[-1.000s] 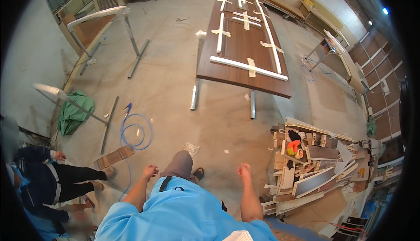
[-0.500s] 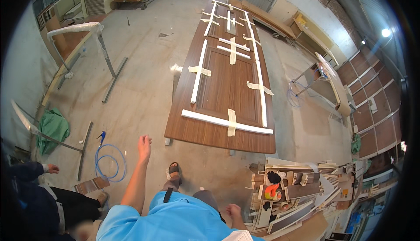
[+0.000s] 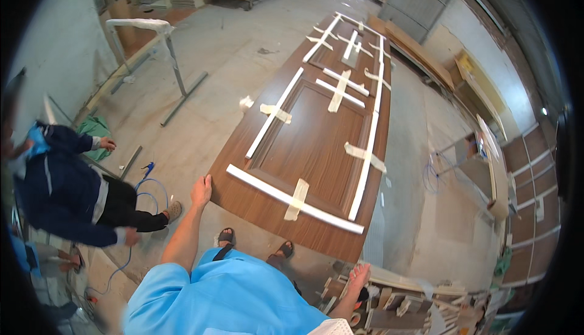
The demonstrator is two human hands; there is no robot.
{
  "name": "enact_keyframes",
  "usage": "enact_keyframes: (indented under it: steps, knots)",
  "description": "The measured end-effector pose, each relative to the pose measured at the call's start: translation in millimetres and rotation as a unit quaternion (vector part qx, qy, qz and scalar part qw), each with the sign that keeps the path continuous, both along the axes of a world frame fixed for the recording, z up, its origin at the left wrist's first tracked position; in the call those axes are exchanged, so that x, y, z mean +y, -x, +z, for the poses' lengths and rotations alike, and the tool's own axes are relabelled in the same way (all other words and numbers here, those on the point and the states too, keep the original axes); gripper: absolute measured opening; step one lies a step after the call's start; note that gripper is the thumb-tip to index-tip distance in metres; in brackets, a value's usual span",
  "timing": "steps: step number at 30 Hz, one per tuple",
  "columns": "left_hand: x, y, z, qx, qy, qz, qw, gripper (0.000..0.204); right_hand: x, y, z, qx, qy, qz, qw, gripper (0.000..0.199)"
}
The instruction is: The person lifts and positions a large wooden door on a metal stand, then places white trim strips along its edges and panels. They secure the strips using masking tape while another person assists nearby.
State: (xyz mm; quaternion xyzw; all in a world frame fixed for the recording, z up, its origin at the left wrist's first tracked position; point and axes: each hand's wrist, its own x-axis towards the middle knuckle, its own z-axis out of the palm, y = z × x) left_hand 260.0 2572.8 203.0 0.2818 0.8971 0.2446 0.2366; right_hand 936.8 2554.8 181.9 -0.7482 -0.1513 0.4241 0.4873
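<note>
Brown panel (image 3: 313,152) is now within reach: left hand (image 3: 202,191) curls at its corner, hold unclear. Right hand (image 3: 359,275), half-curled, looks empty.

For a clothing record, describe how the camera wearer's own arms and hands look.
The left hand and right hand wear no gloves. The left sleeve is short and light blue, leaving the forearm bare; the right sleeve is hidden. No watch or bracelet shows.

White strips (image 3: 267,186), crossed by pale tape (image 3: 296,200), are borne by 1 brown wood-grain panel (image 3: 304,134); 2 short strips (image 3: 332,74) are set side by side across its middle. By the dusty concrete floor (image 3: 207,49), a looped blue hose (image 3: 157,184) and a grey metal stand (image 3: 176,67) are supported.
</note>
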Motion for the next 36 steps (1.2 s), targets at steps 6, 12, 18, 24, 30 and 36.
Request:
enact_keyframes:
  steps: [6, 12, 18, 24, 30, 36]
  knots:
    - [12, 1, 2, 0.072, 0.007, 0.089, 0.993, 0.061, 69, 22, -1, -0.116, -0.003, 0.265, 0.957, 0.064]
    - [11, -9, 4, 0.067, -0.045, 0.091, 0.993, 0.059, 82, 62, 8, -0.367, 0.076, 0.207, 0.904, 0.068]
    - [15, -19, 18, 0.101, -0.016, 0.099, 0.99, 0.059, 88, 76, 30, -0.369, 0.111, 0.163, 0.908, 0.073]
    - [15, -22, 13, 0.109, -0.022, 0.129, 0.985, 0.053, 88, 74, 24, -0.364, 0.112, 0.162, 0.91, 0.076]
    - [16, -23, 12, 0.129, -0.03, 0.135, 0.982, 0.053, 88, 73, 21, -0.379, 0.091, 0.146, 0.909, 0.075]
    - [15, -22, 11, 0.143, -0.038, 0.137, 0.979, 0.053, 89, 79, 28, -0.372, 0.107, 0.145, 0.911, 0.075]
